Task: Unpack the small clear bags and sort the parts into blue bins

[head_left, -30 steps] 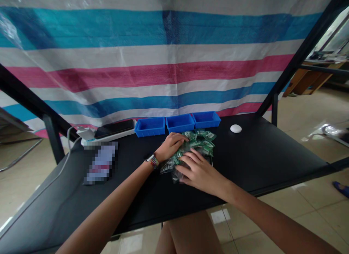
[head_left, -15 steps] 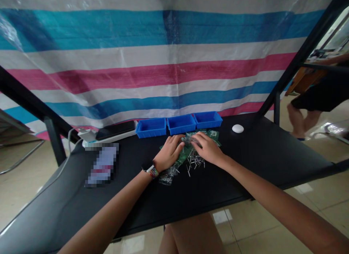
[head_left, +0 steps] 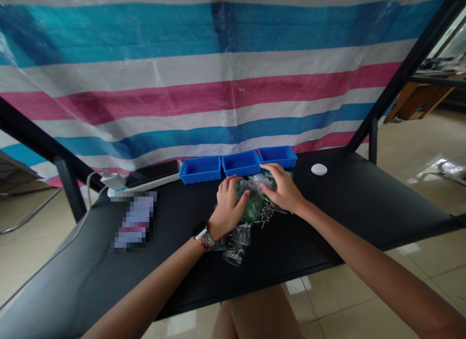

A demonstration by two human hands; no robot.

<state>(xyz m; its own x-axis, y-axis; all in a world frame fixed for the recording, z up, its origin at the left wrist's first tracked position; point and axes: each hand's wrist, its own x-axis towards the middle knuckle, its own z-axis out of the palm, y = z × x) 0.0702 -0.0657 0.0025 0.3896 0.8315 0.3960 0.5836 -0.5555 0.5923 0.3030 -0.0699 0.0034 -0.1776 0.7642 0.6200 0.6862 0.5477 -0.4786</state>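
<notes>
Between the fingers of the left hand [head_left: 229,206] and the right hand [head_left: 284,189], on the black table [head_left: 371,198], lay a heap of green packets [head_left: 252,211] with crumpled clear plastic [head_left: 256,181] over its far part. The left fingers were loosely curved, the thumb well apart, and no grip on any item was visible. The right fingers arched forward with the thumb spread wide toward the clear plastic; whether it touched could not be told. Loose metal pins [head_left: 267,213] lay scattered on the wearer's side of the right thumb, and clear packets [head_left: 235,254] lay beside the left wrist, nearer the wearer. Three blue trays [head_left: 201,177] stood in a row just beyond the fingertips; a white oval object [head_left: 319,169] sat well to the right of the right fingers. In judgement, sound handling called for steadying the heap with the left fingers, picking packets by their edges with the right, and keeping the palm off the pins lest they scatter.
</notes>
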